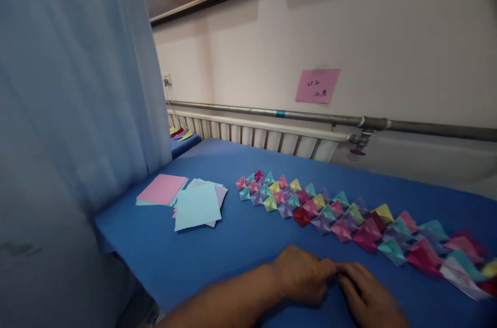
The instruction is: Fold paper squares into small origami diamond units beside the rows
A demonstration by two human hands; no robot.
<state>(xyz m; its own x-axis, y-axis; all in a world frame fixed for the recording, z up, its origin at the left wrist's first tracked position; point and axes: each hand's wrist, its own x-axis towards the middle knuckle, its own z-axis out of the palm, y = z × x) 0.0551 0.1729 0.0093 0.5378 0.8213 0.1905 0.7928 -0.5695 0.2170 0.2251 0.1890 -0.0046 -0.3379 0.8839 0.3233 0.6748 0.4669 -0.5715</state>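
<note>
At the front of the blue table (244, 245), my left hand (303, 276) is closed in a fist-like pinch. My right hand (368, 297) meets it, fingertips touching the left thumb and fingers. Whatever lies between the fingertips, if anything, is hidden and slightly blurred. Just beyond both hands run rows of folded paper pieces (322, 222), pointed and many-coloured, from mid-table to the right edge. To the left lie loose square sheets: a light blue sheet (198, 206) atop a fanned stack, and a pink sheet (162, 189) on another stack.
A blue curtain (77, 85) hangs along the left side. Behind the table are a white radiator (267, 137), a metal pipe (248, 109) and a valve (361, 142). A pink note (317, 85) is taped to the wall. More coloured paper (180, 134) lies on a farther surface.
</note>
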